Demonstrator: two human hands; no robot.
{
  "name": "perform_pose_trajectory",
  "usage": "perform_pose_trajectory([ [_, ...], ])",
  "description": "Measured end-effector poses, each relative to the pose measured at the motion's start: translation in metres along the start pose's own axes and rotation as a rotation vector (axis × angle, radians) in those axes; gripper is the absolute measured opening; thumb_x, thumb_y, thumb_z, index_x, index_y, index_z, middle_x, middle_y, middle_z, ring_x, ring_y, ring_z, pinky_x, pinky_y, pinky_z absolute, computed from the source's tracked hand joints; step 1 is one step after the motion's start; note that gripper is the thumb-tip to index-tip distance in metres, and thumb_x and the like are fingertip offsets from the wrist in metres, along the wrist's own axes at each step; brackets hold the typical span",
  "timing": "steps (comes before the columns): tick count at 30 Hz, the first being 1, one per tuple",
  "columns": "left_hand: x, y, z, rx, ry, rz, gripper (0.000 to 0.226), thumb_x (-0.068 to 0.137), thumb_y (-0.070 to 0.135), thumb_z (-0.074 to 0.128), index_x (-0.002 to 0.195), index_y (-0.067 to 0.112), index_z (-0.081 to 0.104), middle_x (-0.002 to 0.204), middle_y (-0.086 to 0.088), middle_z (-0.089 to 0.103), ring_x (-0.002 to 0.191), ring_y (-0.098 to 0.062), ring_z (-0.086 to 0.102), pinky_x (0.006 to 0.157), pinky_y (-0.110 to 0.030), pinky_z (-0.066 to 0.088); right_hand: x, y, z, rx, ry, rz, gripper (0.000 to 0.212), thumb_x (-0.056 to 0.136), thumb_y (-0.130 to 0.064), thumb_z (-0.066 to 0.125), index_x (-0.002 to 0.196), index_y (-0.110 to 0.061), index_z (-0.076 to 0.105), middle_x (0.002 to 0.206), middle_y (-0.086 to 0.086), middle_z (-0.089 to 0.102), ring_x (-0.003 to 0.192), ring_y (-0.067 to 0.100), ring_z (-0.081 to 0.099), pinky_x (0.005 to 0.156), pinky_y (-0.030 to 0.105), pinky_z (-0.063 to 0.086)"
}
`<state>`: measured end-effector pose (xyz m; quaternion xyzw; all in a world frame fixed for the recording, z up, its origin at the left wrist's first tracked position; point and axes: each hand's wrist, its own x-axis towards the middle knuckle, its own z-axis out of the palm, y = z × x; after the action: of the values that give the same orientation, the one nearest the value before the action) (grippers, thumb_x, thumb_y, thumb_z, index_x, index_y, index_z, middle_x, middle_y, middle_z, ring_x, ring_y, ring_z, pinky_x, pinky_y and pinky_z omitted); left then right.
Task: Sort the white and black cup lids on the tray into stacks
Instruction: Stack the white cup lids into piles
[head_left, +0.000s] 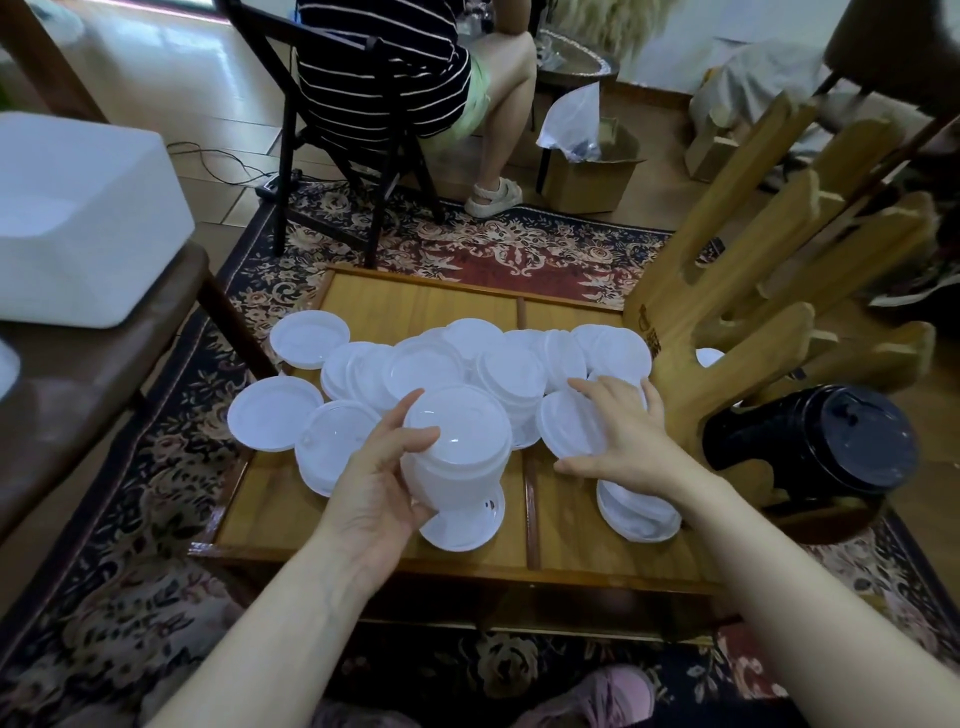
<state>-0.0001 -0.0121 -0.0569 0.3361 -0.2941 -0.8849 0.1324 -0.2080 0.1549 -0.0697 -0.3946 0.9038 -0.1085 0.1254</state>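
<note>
Several loose white cup lids (421, 366) lie spread over the wooden tray (571, 525), some overlapping and a few hanging past its left rim. My left hand (379, 478) grips a tilted stack of white lids (457, 452) above the tray's front middle. My right hand (628, 441) reaches over the tray's right half, its fingers closing round a single white lid (569, 423). A short pile of white lids (639, 514) lies under my right wrist. A stack of black lids (810, 441) lies on its side to the right of the tray.
A wooden rack with slanted pegs (769, 270) stands on the tray's right edge. A white box (78, 228) sits on a brown seat at left. A person sits on a black chair (332, 135) behind the tray. A patterned rug (467, 249) covers the floor.
</note>
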Motion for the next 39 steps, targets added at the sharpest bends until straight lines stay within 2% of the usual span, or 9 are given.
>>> perform_pose_trajectory([
  [3, 0.000, -0.003, 0.000, 0.041, -0.010, -0.014, 0.064, 0.058, 0.013, 0.073, 0.119, 0.033, 0.072, 0.122, -0.002, 0.072, 0.118, -0.025, 0.064, 0.099, -0.046, 0.051, -0.011, -0.013, -0.016, 0.132, -0.015, 0.008, 0.097, 0.071, -0.050, 0.080, 0.150, -0.030, 0.026, 0.146, -0.003, 0.030, 0.144, 0.022, 0.017, 0.120, 0.041, 0.008],
  [5, -0.002, -0.004, 0.002, 0.089, -0.031, -0.008, 0.065, 0.059, 0.017, 0.075, 0.121, 0.036, 0.070, 0.125, 0.001, 0.071, 0.119, -0.023, 0.063, 0.100, -0.045, 0.051, -0.023, -0.024, -0.027, 0.273, 0.009, 0.001, 0.096, 0.070, -0.045, 0.083, 0.147, -0.031, 0.029, 0.139, -0.008, 0.029, 0.131, 0.015, 0.031, 0.109, 0.035, 0.031],
  [7, -0.005, -0.004, 0.005, 0.144, -0.054, 0.007, 0.066, 0.059, 0.020, 0.077, 0.123, 0.038, 0.068, 0.126, 0.006, 0.070, 0.118, -0.019, 0.063, 0.101, -0.043, 0.050, -0.035, -0.036, -0.035, 0.407, 0.060, -0.037, 0.094, 0.068, -0.041, 0.085, 0.145, -0.031, 0.032, 0.135, -0.012, 0.029, 0.124, 0.005, 0.036, 0.102, 0.028, 0.037],
  [13, -0.008, -0.009, 0.010, 0.243, -0.104, 0.040, 0.070, 0.063, 0.028, 0.082, 0.129, 0.040, 0.062, 0.126, 0.009, 0.070, 0.115, -0.015, 0.067, 0.086, -0.035, 0.053, -0.057, -0.058, -0.033, 0.625, 0.054, -0.149, 0.088, 0.066, -0.038, 0.085, 0.140, -0.041, 0.038, 0.135, -0.024, 0.038, 0.128, -0.012, 0.032, 0.097, 0.003, 0.033],
  [19, -0.008, -0.013, 0.013, 0.273, -0.130, 0.047, 0.062, 0.074, 0.035, 0.083, 0.132, 0.038, 0.061, 0.127, 0.008, 0.069, 0.122, -0.018, 0.063, 0.102, -0.044, 0.052, -0.056, -0.062, -0.027, 0.599, -0.033, -0.269, 0.085, 0.068, -0.043, 0.084, 0.140, -0.046, 0.039, 0.138, -0.027, 0.040, 0.136, 0.000, 0.030, 0.110, 0.019, 0.028],
  [25, -0.014, -0.012, 0.021, 0.273, -0.166, 0.020, 0.037, 0.095, 0.043, 0.061, 0.131, 0.034, 0.064, 0.125, 0.007, 0.070, 0.117, -0.016, 0.066, 0.095, -0.043, 0.057, -0.051, -0.064, -0.022, 0.559, -0.011, -0.345, 0.088, 0.068, -0.044, 0.083, 0.143, -0.043, 0.038, 0.143, -0.025, 0.037, 0.139, 0.005, 0.029, 0.109, 0.010, 0.025],
  [30, -0.014, -0.015, 0.020, 0.321, -0.205, 0.039, 0.063, 0.072, 0.045, 0.078, 0.132, 0.036, 0.062, 0.127, 0.006, 0.070, 0.119, -0.018, 0.066, 0.100, -0.048, 0.053, -0.051, -0.065, -0.023, 0.591, -0.063, -0.352, 0.088, 0.071, -0.033, 0.086, 0.144, -0.040, 0.038, 0.148, -0.021, 0.033, 0.142, 0.000, 0.025, 0.113, 0.017, 0.026],
  [34, -0.011, -0.016, 0.020, 0.313, -0.212, 0.054, 0.073, 0.058, 0.045, 0.082, 0.128, 0.036, 0.064, 0.126, 0.004, 0.070, 0.116, -0.019, 0.067, 0.086, -0.039, 0.057, -0.052, -0.063, -0.026, 0.639, -0.123, -0.333, 0.091, 0.072, -0.031, 0.084, 0.147, -0.038, 0.033, 0.152, -0.020, 0.029, 0.143, -0.004, 0.022, 0.116, 0.021, 0.027],
  [39, -0.011, -0.016, 0.020, 0.295, -0.173, 0.080, 0.074, 0.056, 0.046, 0.079, 0.128, 0.036, 0.064, 0.122, 0.003, 0.071, 0.112, -0.020, 0.067, 0.075, -0.033, 0.057, -0.053, -0.062, -0.025, 0.747, -0.143, -0.238, 0.088, 0.073, -0.036, 0.079, 0.147, -0.040, 0.032, 0.142, -0.031, 0.037, 0.134, -0.008, 0.034, 0.110, 0.022, 0.037],
])
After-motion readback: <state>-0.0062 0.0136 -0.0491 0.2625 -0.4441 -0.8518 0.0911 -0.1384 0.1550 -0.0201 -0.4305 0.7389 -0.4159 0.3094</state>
